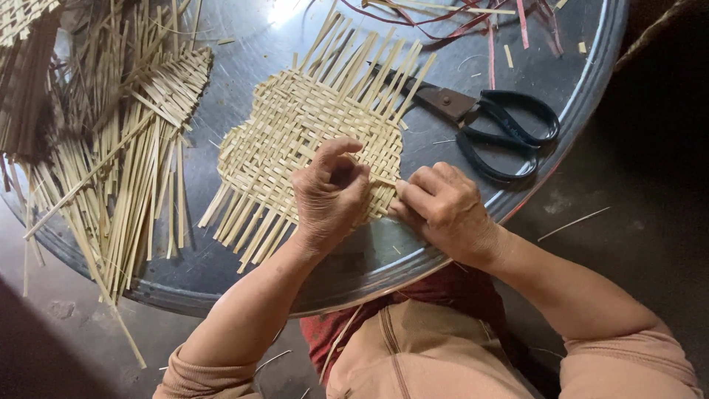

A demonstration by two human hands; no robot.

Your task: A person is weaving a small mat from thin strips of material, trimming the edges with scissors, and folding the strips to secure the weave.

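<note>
- Round metal tray [517, 199] carries a woven straw mat [310, 129] at centre.
- Left hand [330, 193] presses the mat's 6 o'clock edge, fingers curled.
- Right hand [443, 207] pinches a strip [384, 179] there.
- Middle woven; strip ends on several sides hang loose.
- Scissors [487, 118] at 2 o'clock, loose strips [125, 162] at 9.

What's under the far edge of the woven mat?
The scissors' blade tips slip under the woven mat's loose strips; the tips are hidden. Elsewhere only the round metal tray shows.
</note>
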